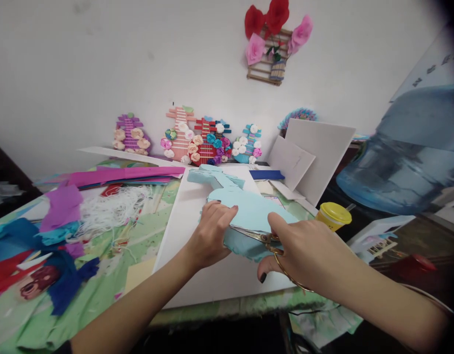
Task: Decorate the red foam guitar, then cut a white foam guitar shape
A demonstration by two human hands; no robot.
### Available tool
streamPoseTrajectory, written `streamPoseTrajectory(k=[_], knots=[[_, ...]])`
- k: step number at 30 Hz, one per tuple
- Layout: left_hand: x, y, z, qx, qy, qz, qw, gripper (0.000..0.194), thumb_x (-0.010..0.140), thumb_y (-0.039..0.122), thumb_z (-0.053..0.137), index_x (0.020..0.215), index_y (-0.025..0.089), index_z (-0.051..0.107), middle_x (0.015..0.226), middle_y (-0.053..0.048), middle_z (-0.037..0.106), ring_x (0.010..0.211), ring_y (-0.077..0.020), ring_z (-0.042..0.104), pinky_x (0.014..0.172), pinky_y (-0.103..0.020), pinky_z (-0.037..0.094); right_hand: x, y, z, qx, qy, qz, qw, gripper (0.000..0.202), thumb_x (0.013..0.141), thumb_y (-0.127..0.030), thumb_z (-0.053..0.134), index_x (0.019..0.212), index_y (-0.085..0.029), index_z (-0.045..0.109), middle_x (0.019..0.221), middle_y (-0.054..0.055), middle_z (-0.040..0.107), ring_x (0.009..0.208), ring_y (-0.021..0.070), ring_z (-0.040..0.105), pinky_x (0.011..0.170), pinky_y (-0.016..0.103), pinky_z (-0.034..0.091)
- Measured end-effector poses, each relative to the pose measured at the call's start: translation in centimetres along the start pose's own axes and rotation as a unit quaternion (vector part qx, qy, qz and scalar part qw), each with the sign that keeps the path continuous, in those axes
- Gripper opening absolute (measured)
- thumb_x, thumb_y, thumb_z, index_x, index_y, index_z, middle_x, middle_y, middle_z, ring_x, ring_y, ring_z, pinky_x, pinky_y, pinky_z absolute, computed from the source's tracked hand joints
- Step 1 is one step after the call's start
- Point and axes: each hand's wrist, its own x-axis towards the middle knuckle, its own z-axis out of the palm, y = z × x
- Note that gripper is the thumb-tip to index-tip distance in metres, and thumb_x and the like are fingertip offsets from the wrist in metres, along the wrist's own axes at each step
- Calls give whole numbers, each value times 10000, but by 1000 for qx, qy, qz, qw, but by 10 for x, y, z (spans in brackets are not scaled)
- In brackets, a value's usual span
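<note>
A light blue paper-covered shape (245,206), with a rounded body and a narrow neck with side pieces, lies over a white board (186,275). My left hand (212,228) grips its left side, fingers on top. My right hand (300,246) holds gold-handled scissors (262,237) at the front edge of the shape. Their blades point left along the edge, towards my left hand. Part of the handles is hidden by my right hand.
Purple, blue and red paper scraps (63,206) and tangled white strings (111,211) lie at the left. Decorated lute shapes (207,142) lean on the wall. White boards (323,152), a yellow-lidded cup (333,216) and a water bottle (404,152) stand at the right.
</note>
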Motion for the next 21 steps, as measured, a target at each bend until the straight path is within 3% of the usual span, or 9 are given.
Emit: streamPoseTrajectory(k=[8, 13, 17, 21], knots=[[-5, 2, 3, 1, -9, -21, 1000, 684, 736, 187, 619, 1353, 183, 323, 993, -119, 623, 948, -255, 575, 936, -533, 417, 1, -3, -1, -38, 8, -7, 999, 432, 744, -594, 647, 802, -200, 481, 487, 20, 573, 399, 201, 529, 443, 294, 70], [-6, 2, -3, -19, 5, -57, 998, 726, 716, 211, 640, 1364, 161, 315, 1003, -120, 630, 995, -263, 565, 1004, -558, 377, -3, 5, 3, 22, 16, 15, 1000, 499, 728, -669, 613, 826, -197, 486, 468, 5, 556, 414, 204, 528, 431, 277, 135], [-13, -9, -32, 68, -79, -19, 994, 487, 753, 134, 536, 1237, 156, 493, 1026, -140, 636, 1012, -275, 582, 1011, -559, 392, -17, 28, 9, 139, 80, 84, 984, 497, 776, -693, 543, 835, -202, 493, 485, -26, 547, 423, 154, 509, 434, 251, 249], [-28, -28, -83, 112, -133, 11, 985, 465, 752, 72, 545, 1197, 205, 576, 1096, -116, 658, 1091, -280, 588, 1039, -539, 405, -45, 58, 24, 186, 102, 173, 962, 505, 803, -705, 484, 860, -207, 552, 497, -34, 541, 423, 138, 497, 452, 241, 325]])
